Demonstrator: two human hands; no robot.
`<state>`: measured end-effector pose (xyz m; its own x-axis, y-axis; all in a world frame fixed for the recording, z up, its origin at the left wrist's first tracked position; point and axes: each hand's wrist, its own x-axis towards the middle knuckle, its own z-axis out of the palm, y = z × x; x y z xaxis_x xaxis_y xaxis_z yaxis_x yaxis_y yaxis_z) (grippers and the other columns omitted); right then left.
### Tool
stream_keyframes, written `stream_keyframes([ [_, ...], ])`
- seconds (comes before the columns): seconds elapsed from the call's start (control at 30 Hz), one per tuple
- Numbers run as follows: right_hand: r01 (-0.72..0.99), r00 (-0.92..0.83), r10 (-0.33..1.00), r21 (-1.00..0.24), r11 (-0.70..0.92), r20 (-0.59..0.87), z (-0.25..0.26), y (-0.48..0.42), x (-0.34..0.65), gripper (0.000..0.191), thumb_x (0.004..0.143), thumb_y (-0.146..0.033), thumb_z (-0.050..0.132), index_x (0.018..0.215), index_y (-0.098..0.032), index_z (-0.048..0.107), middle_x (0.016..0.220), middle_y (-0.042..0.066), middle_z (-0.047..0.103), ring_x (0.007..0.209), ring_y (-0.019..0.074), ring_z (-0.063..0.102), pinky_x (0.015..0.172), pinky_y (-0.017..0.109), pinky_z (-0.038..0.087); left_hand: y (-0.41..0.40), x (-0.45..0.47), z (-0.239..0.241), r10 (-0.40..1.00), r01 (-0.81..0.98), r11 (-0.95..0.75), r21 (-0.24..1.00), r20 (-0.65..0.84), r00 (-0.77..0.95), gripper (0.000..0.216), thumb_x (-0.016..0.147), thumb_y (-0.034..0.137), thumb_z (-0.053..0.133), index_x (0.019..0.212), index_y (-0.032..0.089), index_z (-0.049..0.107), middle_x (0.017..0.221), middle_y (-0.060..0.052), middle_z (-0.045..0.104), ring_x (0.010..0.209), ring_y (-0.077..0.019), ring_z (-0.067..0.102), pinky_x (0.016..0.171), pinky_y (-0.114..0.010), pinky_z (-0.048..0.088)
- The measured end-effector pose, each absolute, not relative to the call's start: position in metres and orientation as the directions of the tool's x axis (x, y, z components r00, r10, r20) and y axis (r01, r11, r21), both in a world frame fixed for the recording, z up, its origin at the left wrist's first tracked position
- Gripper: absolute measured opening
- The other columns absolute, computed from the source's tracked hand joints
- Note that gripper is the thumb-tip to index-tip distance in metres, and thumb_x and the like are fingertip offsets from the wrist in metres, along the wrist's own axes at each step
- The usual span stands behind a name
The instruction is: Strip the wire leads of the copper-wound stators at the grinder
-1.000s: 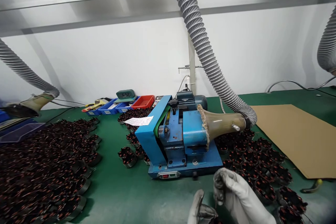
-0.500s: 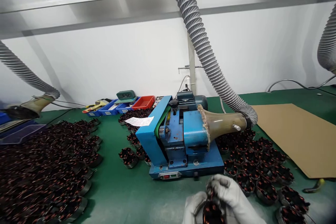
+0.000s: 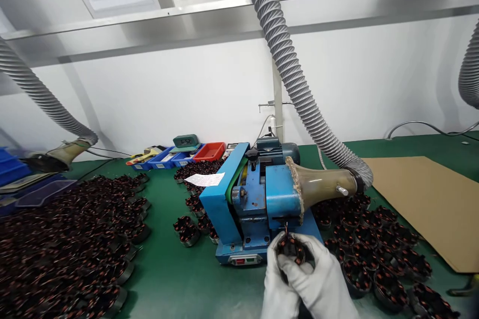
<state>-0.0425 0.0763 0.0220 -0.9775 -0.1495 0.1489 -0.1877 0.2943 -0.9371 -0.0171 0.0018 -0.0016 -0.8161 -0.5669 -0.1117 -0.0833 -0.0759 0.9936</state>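
In white gloves, my left hand (image 3: 276,283) and my right hand (image 3: 322,275) are both closed around one motor stator (image 3: 291,247), a black ring with copper windings. Thin wire ends on its far side point up at the lower edge of the blue hood on the belt-driven machine (image 3: 282,192). Whether the wires touch the machine, I cannot tell. My fingers hide much of the ring's side. A translucent funnel (image 3: 325,185) is fixed to the hood's right side.
Many stators (image 3: 67,249) cover the left of the green table (image 3: 164,269), with more stators (image 3: 389,286) at right. A grey hose (image 3: 284,50) runs up from the funnel. Cardboard (image 3: 422,199) lies at right; a red bin (image 3: 210,151) stands behind.
Both hands have moved up and forward with the stator, from the table's near edge to the front of the machine. The view has shifted slightly.
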Motion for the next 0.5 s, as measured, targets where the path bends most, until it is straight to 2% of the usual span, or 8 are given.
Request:
stream_keyframes([
  [0.07,-0.200,-0.978,-0.126,-0.925,0.324,0.167,0.026,0.073,-0.053,0.035,0.070,-0.042,0.064,0.094,-0.016,0.064,0.095,0.013,0.067,0.088,0.0293,0.062,0.081,0.039,0.048,0.003,-0.031,-0.002,-0.541,-0.049,-0.146,0.988,-0.121,-0.833,0.051,0.062,0.027,0.061,0.110,0.015,0.052,0.095,-0.008,0.068,0.089,-0.0200,0.064,0.082,-0.030,0.048],
  [0.17,-0.201,-0.978,-0.120,-0.917,0.345,0.169,0.032,0.070,-0.064,0.036,0.072,-0.044,0.062,0.093,-0.014,0.065,0.094,0.013,0.067,0.087,0.0293,0.062,0.079,0.039,0.049,0.004,-0.042,0.001,-0.506,0.020,-0.239,0.971,-0.107,-0.856,0.053,0.062,0.027,0.060,0.112,0.013,0.046,0.085,-0.007,0.069,0.075,-0.0159,0.065,0.072,-0.025,0.049],
  [0.27,-0.171,-0.983,-0.125,-0.925,0.340,0.135,0.037,0.069,-0.070,0.032,0.073,-0.046,0.063,0.086,-0.017,0.068,0.087,0.011,0.070,0.080,0.0279,0.064,0.073,0.036,0.051,0.006,-0.044,0.008,-0.521,0.042,-0.218,0.975,-0.080,-0.850,0.051,0.063,0.026,0.059,0.110,0.012,0.043,0.081,-0.008,0.069,0.070,-0.0164,0.065,0.069,-0.025,0.050],
  [0.4,-0.165,-0.984,-0.108,-0.955,0.246,0.142,0.039,0.069,-0.072,0.029,0.071,-0.045,0.066,0.082,-0.018,0.071,0.083,0.010,0.072,0.075,0.0267,0.066,0.069,0.032,0.053,0.006,-0.045,0.014,-0.521,-0.022,-0.174,0.985,-0.111,-0.846,0.052,0.064,0.027,0.058,0.110,0.010,0.042,0.078,-0.010,0.070,0.070,-0.0198,0.066,0.069,-0.028,0.050],
  [0.5,-0.133,-0.990,-0.067,-0.968,0.212,0.121,0.038,0.067,-0.073,0.033,0.069,-0.046,0.067,0.083,-0.017,0.070,0.083,0.012,0.072,0.076,0.0279,0.067,0.067,0.033,0.054,0.004,-0.048,0.016,-0.494,-0.027,-0.200,0.979,-0.125,-0.860,0.050,0.064,0.025,0.059,0.110,0.012,0.043,0.085,-0.011,0.070,0.075,-0.0195,0.066,0.072,-0.027,0.050],
])
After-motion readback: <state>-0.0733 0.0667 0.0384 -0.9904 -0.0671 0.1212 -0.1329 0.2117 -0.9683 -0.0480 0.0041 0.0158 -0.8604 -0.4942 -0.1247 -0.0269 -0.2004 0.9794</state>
